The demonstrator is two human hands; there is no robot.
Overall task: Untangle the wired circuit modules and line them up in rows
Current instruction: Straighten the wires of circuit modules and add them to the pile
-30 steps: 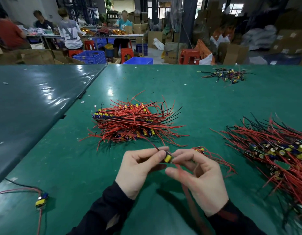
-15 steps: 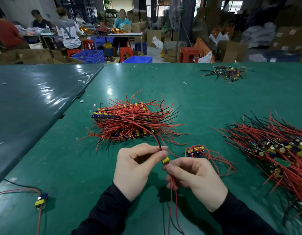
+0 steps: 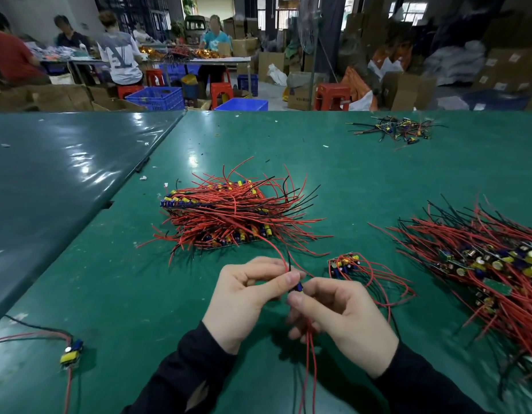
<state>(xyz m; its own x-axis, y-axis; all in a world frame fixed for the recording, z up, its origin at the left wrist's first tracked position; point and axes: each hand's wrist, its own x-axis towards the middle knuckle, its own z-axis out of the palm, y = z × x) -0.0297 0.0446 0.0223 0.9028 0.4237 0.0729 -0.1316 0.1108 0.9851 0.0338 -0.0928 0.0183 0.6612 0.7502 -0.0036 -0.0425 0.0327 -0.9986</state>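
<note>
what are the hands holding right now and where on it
Both hands pinch one small blue-and-yellow wired circuit module: the left hand by its upper end, where a red wire leaves, and the right hand by its lower end, above the hanging red wires.

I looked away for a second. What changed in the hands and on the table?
Both hands, left hand and right hand, keep pinching the same module; they turned it so its red wires now hang toward the person. The sorted stack, small bundle and tangled pile stayed put.
</note>
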